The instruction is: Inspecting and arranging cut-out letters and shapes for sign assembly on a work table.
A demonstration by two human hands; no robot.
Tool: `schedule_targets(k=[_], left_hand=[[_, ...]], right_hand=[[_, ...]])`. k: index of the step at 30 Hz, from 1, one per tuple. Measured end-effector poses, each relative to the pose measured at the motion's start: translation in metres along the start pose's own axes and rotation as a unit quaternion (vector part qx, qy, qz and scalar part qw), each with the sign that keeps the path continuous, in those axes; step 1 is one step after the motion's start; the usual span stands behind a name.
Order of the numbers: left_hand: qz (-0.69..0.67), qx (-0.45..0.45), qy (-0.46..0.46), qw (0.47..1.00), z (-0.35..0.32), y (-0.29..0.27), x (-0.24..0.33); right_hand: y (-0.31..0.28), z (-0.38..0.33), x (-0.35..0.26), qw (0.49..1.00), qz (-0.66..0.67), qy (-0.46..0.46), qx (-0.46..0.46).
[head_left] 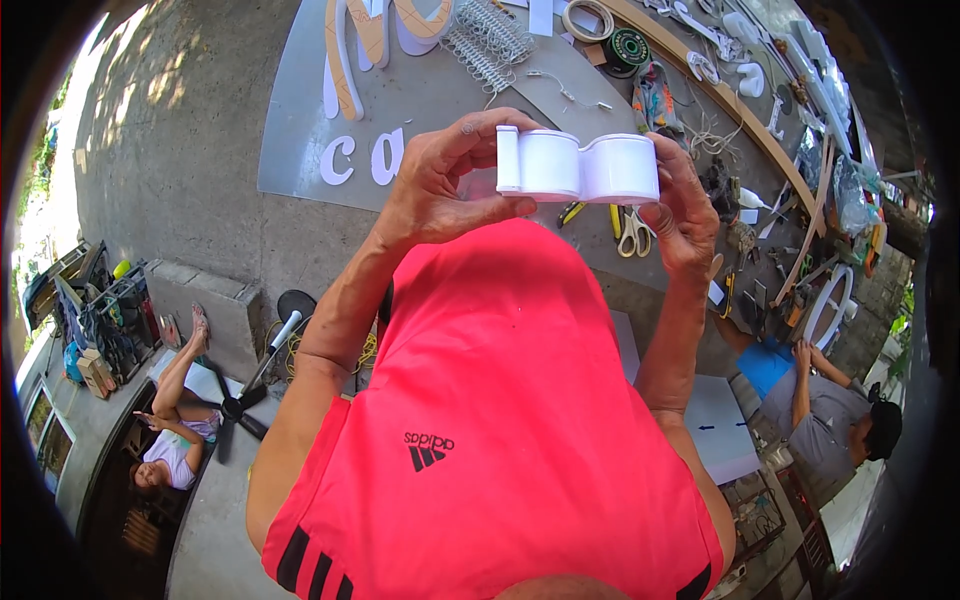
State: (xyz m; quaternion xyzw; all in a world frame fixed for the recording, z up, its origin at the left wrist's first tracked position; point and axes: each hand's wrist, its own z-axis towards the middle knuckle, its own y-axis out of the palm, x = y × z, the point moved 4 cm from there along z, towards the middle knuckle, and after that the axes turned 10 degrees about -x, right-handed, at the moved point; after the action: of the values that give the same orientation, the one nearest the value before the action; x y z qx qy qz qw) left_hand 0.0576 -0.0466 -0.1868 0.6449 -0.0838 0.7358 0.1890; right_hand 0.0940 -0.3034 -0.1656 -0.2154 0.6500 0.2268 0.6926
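A white raised sign letter (617,172) with two rounded lobes is held up in front of my chest, its curved side wall facing me. My left hand (440,185) grips its flat end, thumb below and fingers above. At the other end my right hand (687,205) pinches the rounded lobe between thumb and fingers. Behind and below the letter, scissors (634,238) with pale handles and a yellow-handled tool (571,213) lie partly hidden. Flat white cut-out letters (338,162) rest on a grey sheet (290,140) beyond my left hand.
Strings of small white modules (487,45), a tape roll (587,18) and a dark spool (627,48) lie ahead. Tools and scraps crowd the right, where a co-worker (815,415) handles a white ring-shaped piece (829,306). Another person (178,448) sits left, behind a fan (232,408).
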Motion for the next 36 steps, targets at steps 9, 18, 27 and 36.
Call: schedule_targets(k=[9,18,27,36], left_hand=[[0.008,-0.029,0.06,0.998,0.004,-0.002,0.01],[0.031,-0.034,0.04,0.998,0.005,-0.003,0.016],[-0.186,0.016,-0.094,0.978,-0.006,-0.016,-0.019],[-0.407,-0.016,-0.101,0.908,-0.019,-0.009,-0.097]], right_hand=[[0.006,0.001,0.0,1.0,0.014,-0.025,-0.005],[0.005,-0.001,0.004,1.0,0.016,-0.023,0.0],[0.013,0.006,-0.013,0.999,-0.025,-0.005,-0.025],[0.022,0.013,0.012,0.964,0.228,0.136,0.004]])
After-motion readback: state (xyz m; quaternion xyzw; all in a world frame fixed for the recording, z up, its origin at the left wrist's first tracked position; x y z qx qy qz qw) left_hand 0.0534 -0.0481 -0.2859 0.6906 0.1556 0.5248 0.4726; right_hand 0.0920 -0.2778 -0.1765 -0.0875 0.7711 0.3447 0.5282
